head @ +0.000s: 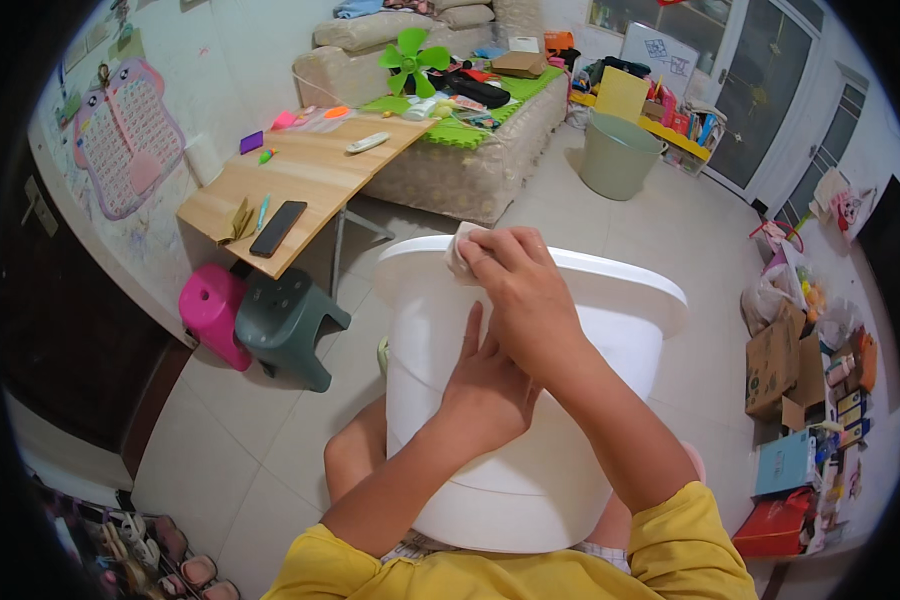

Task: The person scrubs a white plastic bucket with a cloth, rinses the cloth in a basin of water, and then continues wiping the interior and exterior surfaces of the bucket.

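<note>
A large white plastic tub rests across my lap, its flared rim on the far side from me. My right hand grips a folded whitish cloth and presses it on the rim, left of the middle. Just below, my left hand lies against the tub's wall with thumb and fingers apart. The right hand and wrist partly cover the left fingers, and nothing shows in that hand.
On the left stand a folding wooden table with a phone, a grey-green stool and a pink stool. A grey-green bucket is on the tiled floor ahead. Cardboard boxes line the right wall; a shoe rack is lower left.
</note>
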Motion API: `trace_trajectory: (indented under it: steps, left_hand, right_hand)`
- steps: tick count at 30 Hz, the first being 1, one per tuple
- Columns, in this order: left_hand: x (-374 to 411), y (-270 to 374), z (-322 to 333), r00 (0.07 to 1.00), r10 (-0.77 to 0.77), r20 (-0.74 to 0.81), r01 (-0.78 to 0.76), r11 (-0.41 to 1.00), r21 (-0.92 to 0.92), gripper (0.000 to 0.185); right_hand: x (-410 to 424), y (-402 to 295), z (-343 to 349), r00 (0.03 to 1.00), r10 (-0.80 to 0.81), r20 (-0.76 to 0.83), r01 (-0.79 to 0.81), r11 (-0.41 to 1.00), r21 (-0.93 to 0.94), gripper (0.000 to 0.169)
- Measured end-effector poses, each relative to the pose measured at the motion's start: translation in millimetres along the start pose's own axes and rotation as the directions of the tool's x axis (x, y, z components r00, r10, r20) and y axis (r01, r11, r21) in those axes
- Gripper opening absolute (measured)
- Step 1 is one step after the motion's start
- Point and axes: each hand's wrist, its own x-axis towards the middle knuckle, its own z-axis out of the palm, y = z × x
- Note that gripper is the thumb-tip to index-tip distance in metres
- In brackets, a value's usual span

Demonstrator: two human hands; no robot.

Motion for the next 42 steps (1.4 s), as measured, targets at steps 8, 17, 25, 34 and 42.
trace_trajectory:
  steps: [8, 17, 25, 34, 42]
  left_hand:
    - [3.0, 12.0, -6.0, 0.996, -0.038, -0.081, 0.033, 0.997, -0.064, 0.074]
    - [1.3, 13.9, -8.3, 0.995, -0.042, -0.090, 0.035, 0.997, -0.075, 0.073]
    - [2.9, 14.3, -5.0, 0.994, -0.019, -0.112, 0.010, 0.997, -0.078, 0.072]
    - [1.4, 13.2, -3.9, 0.994, -0.024, -0.111, 0.018, 0.998, -0.059, 0.071]
    - [-4.1, -2.9, 7.2, 0.995, 0.062, -0.084, -0.058, 0.997, 0.049, 0.058]
  right_hand:
    - [-45.8, 34.6, -38.1, 0.979, 0.150, -0.135, -0.150, 0.989, 0.010, 0.047]
    - [-92.9, 81.6, -69.6, 0.901, 0.252, -0.354, -0.290, 0.955, -0.057, 0.046]
    - [-110.2, 98.0, -72.6, 0.820, 0.402, -0.408, -0.458, 0.888, -0.043, 0.047]
    - [-71.2, 62.6, -49.2, 0.949, 0.132, -0.287, -0.185, 0.968, -0.168, 0.052]
    - [-12.4, 19.9, -10.6, 0.996, -0.059, -0.066, 0.045, 0.981, -0.189, 0.040]
